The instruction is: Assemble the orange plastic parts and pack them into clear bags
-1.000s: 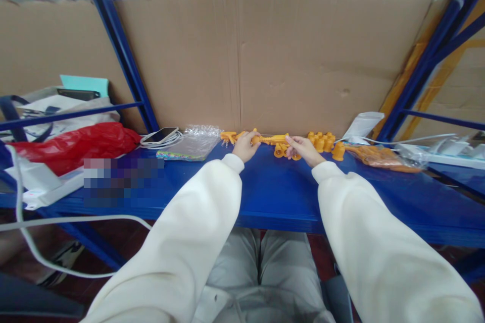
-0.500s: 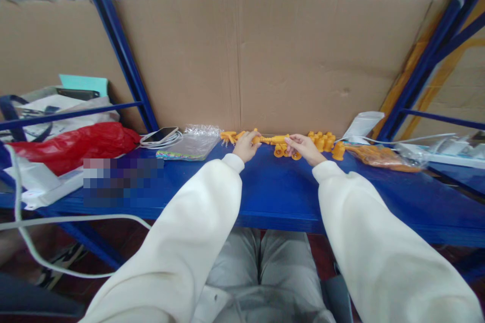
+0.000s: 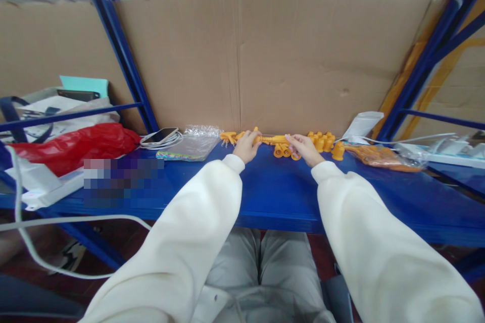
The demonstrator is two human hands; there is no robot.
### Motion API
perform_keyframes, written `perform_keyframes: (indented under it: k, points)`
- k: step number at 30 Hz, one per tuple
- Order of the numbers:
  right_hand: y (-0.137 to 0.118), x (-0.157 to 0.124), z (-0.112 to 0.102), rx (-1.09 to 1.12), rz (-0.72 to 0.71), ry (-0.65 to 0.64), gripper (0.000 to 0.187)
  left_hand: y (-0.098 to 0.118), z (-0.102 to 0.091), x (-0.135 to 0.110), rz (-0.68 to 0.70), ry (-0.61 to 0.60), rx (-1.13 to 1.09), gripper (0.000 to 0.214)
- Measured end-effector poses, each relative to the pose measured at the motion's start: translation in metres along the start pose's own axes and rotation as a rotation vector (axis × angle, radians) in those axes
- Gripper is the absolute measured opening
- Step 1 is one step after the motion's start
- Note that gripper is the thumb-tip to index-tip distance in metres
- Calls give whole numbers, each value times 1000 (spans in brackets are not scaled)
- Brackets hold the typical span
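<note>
A long orange plastic piece (image 3: 273, 140) spans the gap between my hands near the back of the blue shelf. My left hand (image 3: 247, 147) is closed round its left part, with an orange knob showing above the fingers. At the other end, my right hand (image 3: 304, 150) pinches the piece between thumb and fingertips. Several round, hollow orange parts (image 3: 282, 151) lie just below it, partly hidden by the right hand. Left of my left hand are smaller orange parts (image 3: 228, 137) with thin metallic bits. Clustered orange cup-shaped parts (image 3: 321, 141) stand right of my right hand, beside a single one (image 3: 338, 151).
A cardboard sheet (image 3: 288, 60) closes off the back of the blue shelf (image 3: 280, 197). To the left lie a plastic packet (image 3: 195, 146), a phone (image 3: 161, 135) with white cable, and a red bag (image 3: 83, 146). A bag of orange parts (image 3: 386, 157) lies right.
My right hand has shifted very slightly, its fingers still at the orange piece. The left hand keeps its hold in nearly the same place.
</note>
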State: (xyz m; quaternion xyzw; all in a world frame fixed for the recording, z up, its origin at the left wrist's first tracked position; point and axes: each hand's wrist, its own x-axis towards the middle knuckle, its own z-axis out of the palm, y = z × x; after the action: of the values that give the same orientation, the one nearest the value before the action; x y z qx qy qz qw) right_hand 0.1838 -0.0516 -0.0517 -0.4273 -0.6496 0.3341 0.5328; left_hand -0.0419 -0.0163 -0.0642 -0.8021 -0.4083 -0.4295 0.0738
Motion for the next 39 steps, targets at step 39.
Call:
perform_keyframes:
  k: [39]
  points:
    - [7,15,-2,-687,-150,313,43,28,-6,-2,74,-82,-68,21]
